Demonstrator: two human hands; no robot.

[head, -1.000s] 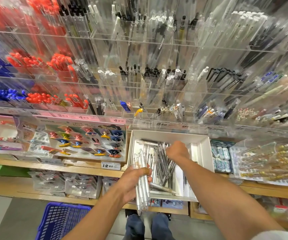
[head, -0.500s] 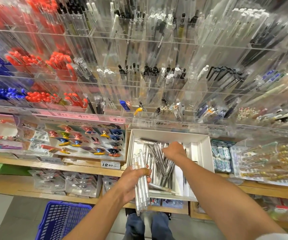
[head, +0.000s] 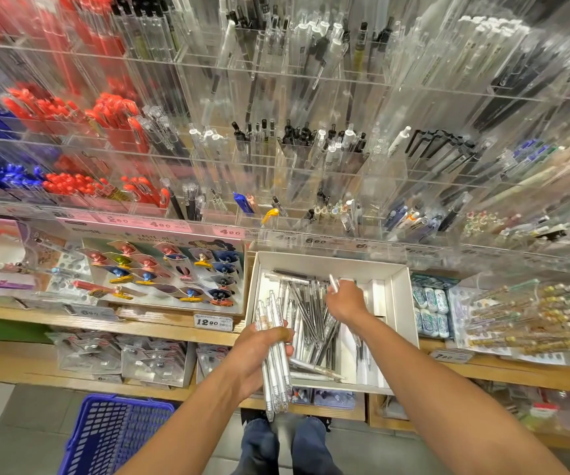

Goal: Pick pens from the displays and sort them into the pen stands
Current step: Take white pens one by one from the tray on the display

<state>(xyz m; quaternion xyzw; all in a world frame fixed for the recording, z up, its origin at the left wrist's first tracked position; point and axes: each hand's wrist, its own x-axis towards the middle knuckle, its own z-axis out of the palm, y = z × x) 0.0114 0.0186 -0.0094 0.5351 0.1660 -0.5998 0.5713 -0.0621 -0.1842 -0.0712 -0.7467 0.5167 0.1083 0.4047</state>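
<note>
In the head view my left hand [head: 259,354] grips a bundle of clear pens [head: 275,358], long axis near-to-far. My right hand [head: 345,303] pinches one white pen [head: 334,283] pointing far-left over the white box [head: 402,303].

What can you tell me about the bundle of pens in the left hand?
The bundle of pens is a handful of slim clear and white plastic pens, packed parallel and roughly upright. The left hand grips them around the middle, both ends sticking out. They sit over the front left corner of the white box.
</note>
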